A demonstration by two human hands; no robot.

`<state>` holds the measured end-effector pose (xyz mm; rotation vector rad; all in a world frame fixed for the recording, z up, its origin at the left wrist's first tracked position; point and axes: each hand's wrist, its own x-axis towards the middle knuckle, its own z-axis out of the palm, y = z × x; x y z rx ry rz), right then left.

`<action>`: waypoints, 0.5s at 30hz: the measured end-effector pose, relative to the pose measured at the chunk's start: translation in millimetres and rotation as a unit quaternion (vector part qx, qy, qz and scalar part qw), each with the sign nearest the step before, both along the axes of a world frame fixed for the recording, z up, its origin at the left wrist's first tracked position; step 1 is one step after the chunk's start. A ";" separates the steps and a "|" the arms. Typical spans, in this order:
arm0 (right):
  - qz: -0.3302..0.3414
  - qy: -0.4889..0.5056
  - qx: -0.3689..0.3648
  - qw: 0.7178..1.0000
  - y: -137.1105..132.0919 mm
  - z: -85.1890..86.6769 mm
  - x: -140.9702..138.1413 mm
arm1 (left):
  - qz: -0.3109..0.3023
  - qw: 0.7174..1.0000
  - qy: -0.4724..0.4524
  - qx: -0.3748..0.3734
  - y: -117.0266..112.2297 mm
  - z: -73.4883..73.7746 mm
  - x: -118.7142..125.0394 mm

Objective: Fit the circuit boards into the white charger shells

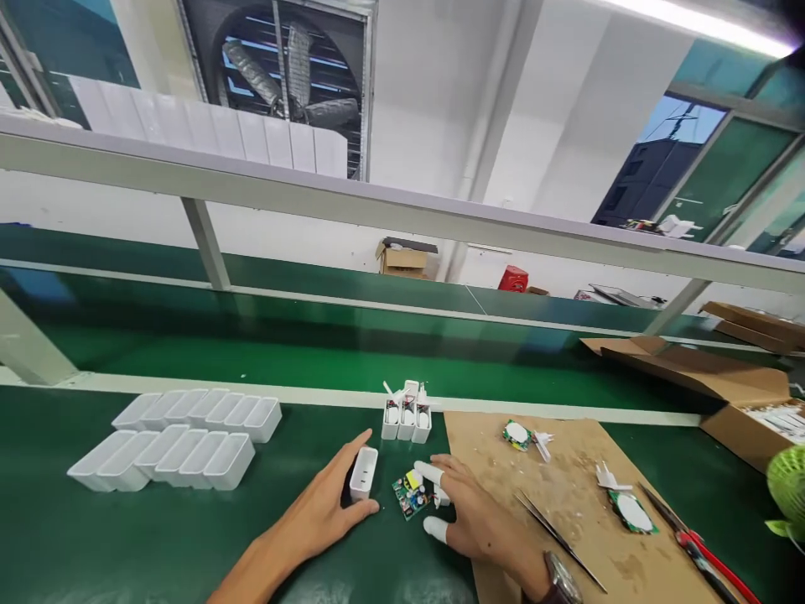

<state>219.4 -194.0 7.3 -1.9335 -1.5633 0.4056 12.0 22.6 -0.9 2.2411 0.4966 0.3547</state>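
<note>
My left hand (324, 507) is curled around a small white plastic case (363, 474) with two dark slots in its face, thumb at the near end and index finger at the far end. My right hand (469, 507), with white covers on the thumb and a finger, is spread over a green circuit board (411, 495) bearing a yellow component. The finger's tip meets the board's edge, while the thumb appears apart from it. Partly hidden under this hand is a white part (442, 497). Beyond both hands, several filled white cases (407, 424) stand together.
Two rows of open white cases (182, 457) line the left of the green bench. On brown cardboard (534, 486) at right lie tweezers (559, 541), a round-faced board (517, 434), another board (632, 512) and red-handled pliers (698, 545). An open carton (748, 428) sits far right.
</note>
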 end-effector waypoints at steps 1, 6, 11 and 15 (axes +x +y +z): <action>0.008 0.009 0.002 1.000 -0.1 -2.2 2.2 | -0.006 1.000 0.008 -0.003 1.0 0.7 -0.9; 0.021 0.018 0.001 1.000 4.3 -6.5 9.8 | -0.013 0.999 0.023 -0.017 3.4 4.0 -7.0; 0.049 0.029 0.015 0.998 14.7 1.9 9.4 | -0.029 1.000 0.009 -0.004 2.0 9.6 -10.9; 0.019 0.064 0.072 0.995 26.4 4.1 0.5 | -0.039 0.999 -0.006 -0.013 1.6 12.6 -9.6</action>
